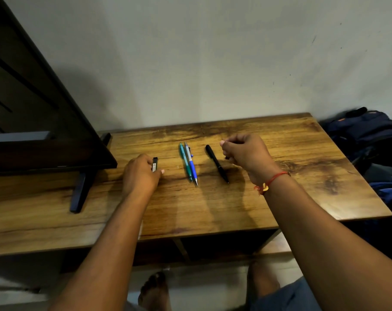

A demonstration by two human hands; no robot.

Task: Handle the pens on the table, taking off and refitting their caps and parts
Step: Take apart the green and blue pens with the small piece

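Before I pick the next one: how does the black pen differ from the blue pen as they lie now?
The black pen is one dark colour throughout; the blue pen has a grey upper half and a blue lower half. The black pen lies alone, slanted more; the blue pen lies right beside the teal pen. Both lie flat on the table, tips toward the person.

Scuffed pale wall (213,52) behind a wood-grain table (291,194) — dark screen (33,97) left, blue backpack (365,129) right

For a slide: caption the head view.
Left hand holds black part; teal pen, blue pen, black pen lie on table; right hand curled.
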